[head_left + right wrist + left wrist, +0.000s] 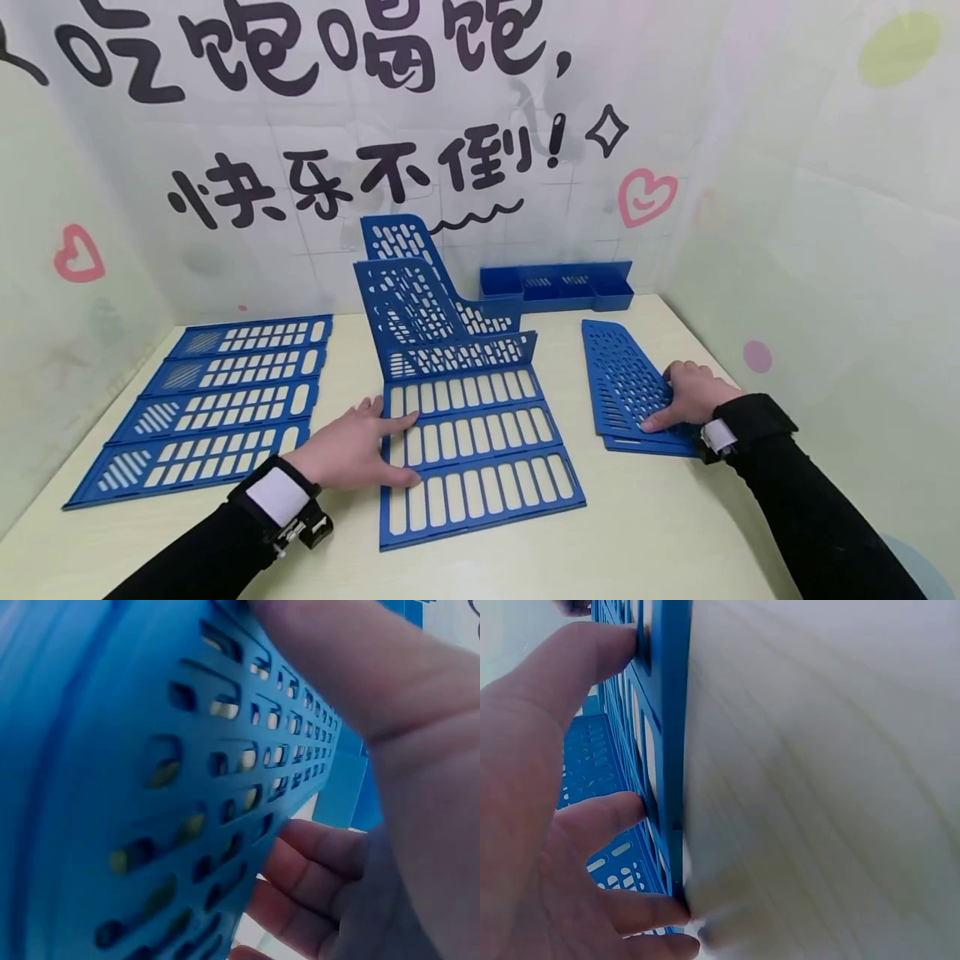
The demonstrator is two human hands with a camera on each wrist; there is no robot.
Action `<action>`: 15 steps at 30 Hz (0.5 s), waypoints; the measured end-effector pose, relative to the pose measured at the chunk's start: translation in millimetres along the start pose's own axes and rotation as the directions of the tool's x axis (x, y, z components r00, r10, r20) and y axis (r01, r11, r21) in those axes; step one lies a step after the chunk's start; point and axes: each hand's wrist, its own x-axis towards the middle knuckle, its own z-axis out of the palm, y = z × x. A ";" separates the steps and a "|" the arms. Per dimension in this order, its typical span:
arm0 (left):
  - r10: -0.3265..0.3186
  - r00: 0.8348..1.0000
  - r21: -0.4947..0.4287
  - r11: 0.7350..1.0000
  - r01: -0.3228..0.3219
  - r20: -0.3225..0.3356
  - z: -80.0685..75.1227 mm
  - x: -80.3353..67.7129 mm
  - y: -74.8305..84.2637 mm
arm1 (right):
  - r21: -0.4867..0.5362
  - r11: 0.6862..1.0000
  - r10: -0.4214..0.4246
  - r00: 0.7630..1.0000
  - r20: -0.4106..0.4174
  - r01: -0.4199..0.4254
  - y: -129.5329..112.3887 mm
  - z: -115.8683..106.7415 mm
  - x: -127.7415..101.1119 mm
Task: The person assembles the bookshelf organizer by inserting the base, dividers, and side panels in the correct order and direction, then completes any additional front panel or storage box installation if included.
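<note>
While the left hand (352, 450) rests on the base (491, 460) at lower centre, grip wide, probably steadying it, the right hand (697, 396) pinches the panels (618, 367) at right by their edge.

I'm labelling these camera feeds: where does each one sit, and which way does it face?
Head: on the head, facing forward and down over a blue slotted plastic panel and stacked blue perforated plastic panels; left hand, right hand and black sleeves show.
Left wrist: on that wrist, facing the slotted panel's edge; left thumb and fingers show.
Right wrist: on that wrist, facing the perforated panels' surface; right thumb and fingers show.
Head and left wrist share the left hand at the slotted panel.
</note>
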 end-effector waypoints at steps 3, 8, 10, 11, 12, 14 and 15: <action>-0.007 1.000 -0.028 1.000 0.007 0.003 1.8 0.3 -2.6 | 0.005 1.000 -0.006 0.998 -0.056 0.006 -0.6 4.2 1.2; -0.005 1.000 -0.073 0.997 0.006 0.008 4.6 -1.1 -5.4 | 0.001 1.000 -0.021 0.987 -0.160 0.022 -2.5 4.7 -0.5; 0.007 1.000 -0.085 0.996 -0.007 0.002 5.9 -2.7 -6.3 | 0.039 0.998 -0.035 0.983 -0.178 0.043 -2.1 2.2 -2.7; 0.014 1.000 -0.086 0.996 -0.014 -0.003 6.7 -4.0 -6.7 | 0.069 0.996 -0.043 0.983 -0.176 0.056 -1.6 0.1 -4.5; 0.019 1.000 -0.088 0.996 -0.020 -0.009 7.4 -5.8 -7.0 | 0.111 0.992 -0.049 0.985 -0.164 0.067 -1.2 -2.4 -6.7; 0.027 0.999 -0.081 0.996 -0.029 -0.017 8.1 -10.3 -7.3 | 0.192 0.978 -0.056 0.990 -0.132 0.081 -0.5 -8.3 -12.3; 0.036 0.999 -0.073 0.997 -0.037 -0.020 7.9 -13.0 -7.4 | 0.226 0.970 -0.060 0.991 -0.118 0.086 -1.0 -11.5 -15.4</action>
